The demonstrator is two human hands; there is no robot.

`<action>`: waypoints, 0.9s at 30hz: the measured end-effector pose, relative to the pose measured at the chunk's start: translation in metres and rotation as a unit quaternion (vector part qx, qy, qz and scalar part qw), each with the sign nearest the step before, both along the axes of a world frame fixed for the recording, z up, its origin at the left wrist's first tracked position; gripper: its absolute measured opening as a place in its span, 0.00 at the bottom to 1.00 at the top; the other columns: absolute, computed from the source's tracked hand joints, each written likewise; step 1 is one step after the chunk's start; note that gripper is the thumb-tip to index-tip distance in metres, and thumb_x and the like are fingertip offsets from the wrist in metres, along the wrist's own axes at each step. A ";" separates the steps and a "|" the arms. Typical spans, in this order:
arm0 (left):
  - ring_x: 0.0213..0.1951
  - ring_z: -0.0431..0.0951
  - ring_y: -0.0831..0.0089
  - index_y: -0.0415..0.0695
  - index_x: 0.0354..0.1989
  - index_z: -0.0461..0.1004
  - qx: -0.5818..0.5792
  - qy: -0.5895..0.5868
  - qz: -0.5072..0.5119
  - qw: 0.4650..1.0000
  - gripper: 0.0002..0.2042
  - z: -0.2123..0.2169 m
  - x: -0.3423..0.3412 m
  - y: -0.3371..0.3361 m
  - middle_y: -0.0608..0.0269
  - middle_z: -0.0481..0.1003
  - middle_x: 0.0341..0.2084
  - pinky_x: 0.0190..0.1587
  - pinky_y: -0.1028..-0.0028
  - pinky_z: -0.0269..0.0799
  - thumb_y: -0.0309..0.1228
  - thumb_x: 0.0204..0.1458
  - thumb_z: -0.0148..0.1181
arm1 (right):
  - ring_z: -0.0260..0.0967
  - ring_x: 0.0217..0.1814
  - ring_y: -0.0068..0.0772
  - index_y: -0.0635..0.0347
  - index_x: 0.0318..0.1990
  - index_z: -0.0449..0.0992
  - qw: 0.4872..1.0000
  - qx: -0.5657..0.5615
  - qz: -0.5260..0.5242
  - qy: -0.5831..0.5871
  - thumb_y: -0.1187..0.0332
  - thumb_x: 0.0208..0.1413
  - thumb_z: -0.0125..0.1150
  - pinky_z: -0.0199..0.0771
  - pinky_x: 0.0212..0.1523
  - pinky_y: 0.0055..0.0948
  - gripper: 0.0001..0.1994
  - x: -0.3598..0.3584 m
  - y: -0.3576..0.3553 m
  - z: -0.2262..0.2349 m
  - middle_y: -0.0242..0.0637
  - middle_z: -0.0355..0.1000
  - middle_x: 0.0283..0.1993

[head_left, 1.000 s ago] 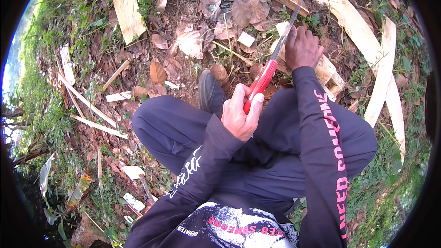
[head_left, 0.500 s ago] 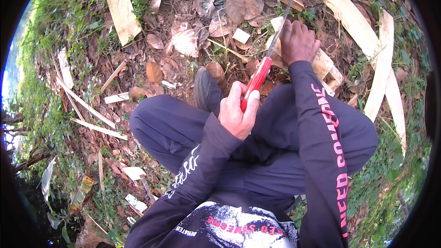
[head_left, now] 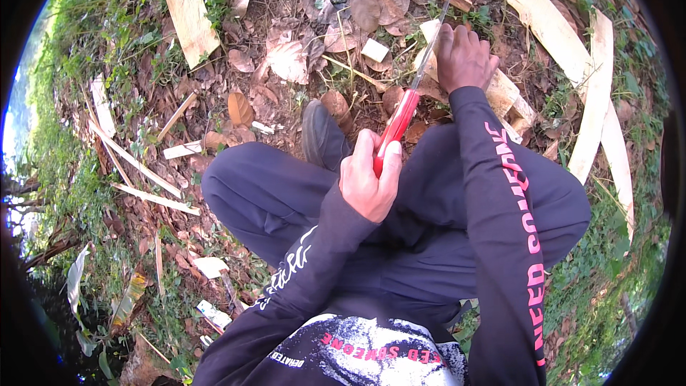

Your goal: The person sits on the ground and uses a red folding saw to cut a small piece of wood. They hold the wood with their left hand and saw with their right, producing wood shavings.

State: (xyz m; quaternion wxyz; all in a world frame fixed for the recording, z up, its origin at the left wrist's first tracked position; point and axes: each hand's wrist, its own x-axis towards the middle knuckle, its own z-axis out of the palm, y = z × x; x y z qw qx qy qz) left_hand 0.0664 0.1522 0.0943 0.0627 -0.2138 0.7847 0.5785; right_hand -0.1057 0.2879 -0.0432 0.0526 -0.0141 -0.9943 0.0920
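Note:
My left hand is wrapped round the red handle of a hand saw. Its long thin blade slants away from me, up and to the right, and runs out of the picture at the far edge. Close along the blade's right side, my right hand presses down with curled fingers on a pale piece of wood lying on the ground. A short end of that wood shows left of the blade. How deep the blade sits in the wood cannot be made out.
Long pale wood strips lie to the right, and a flat board lies at the far left. A small cut block rests among dry leaves. Several thin sticks are scattered left of my bent legs.
The saw has shifted very slightly toward me and to the left. My right hand stays on the wood in almost the same place.

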 end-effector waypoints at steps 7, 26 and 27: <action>0.16 0.67 0.69 0.38 0.32 0.65 -0.068 0.060 -0.034 0.995 0.09 -0.009 -0.014 0.002 0.58 0.66 0.14 0.23 0.68 0.63 0.30 0.62 0.53 | 0.68 0.45 0.45 0.51 0.38 0.73 1.000 -0.002 0.006 0.008 0.47 0.67 0.37 0.57 0.46 0.48 0.22 0.001 -0.001 -0.001 0.39 0.75 0.41; 0.19 0.71 0.48 0.38 0.35 0.65 -0.057 0.033 -0.005 0.998 0.08 -0.006 0.016 0.012 0.50 0.67 0.17 0.23 0.60 0.64 0.29 0.62 0.54 | 0.67 0.54 0.45 0.52 0.43 0.77 0.997 -0.025 -0.013 -0.077 0.45 0.66 0.38 0.56 0.56 0.48 0.24 -0.004 -0.001 0.009 0.39 0.71 0.60; 0.19 0.71 0.47 0.39 0.34 0.65 -0.097 0.049 -0.024 0.994 0.07 -0.003 0.025 0.008 0.51 0.67 0.17 0.23 0.60 0.63 0.28 0.61 0.54 | 0.67 0.54 0.45 0.52 0.43 0.77 0.997 -0.025 -0.013 -0.075 0.45 0.66 0.38 0.56 0.55 0.48 0.24 -0.003 -0.002 0.009 0.39 0.71 0.60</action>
